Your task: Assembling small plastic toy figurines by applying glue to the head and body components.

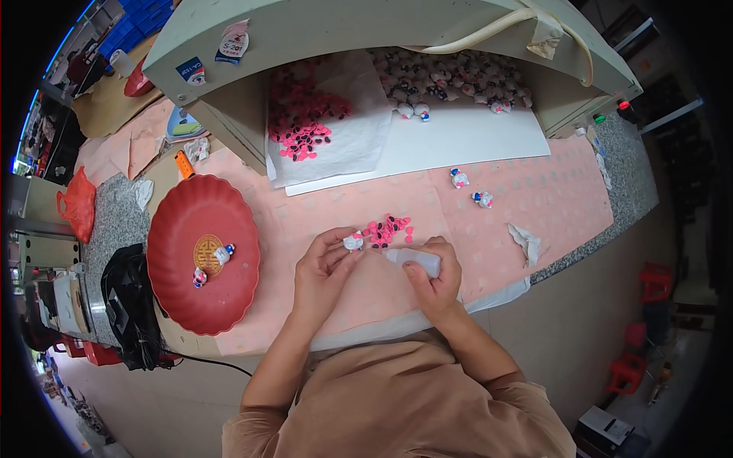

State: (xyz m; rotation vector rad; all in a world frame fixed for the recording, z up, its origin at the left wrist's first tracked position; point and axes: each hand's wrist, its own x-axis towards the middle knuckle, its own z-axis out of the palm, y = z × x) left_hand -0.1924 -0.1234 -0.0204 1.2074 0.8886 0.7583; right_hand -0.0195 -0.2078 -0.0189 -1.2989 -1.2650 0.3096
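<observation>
Figurine, small and white, was pinched in your left hand, just left of the pink-and-black disc pile; it looked light and rigid, best held by its sides. Your right hand grasped a translucent squeeze bottle, probably soft-walled, on the pile's near side. Bare pink sheet stretched left of the pile; its edge lay nearer you, the cabinet beyond.

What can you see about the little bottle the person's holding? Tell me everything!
The bottle is small, cloudy white and smooth, and looks like plastic. It tilts nearly sideways in the right grip, its wider end closest to the palm and its narrower end pointing left, near the pink and black pieces. I can't tell how full it is.
</observation>
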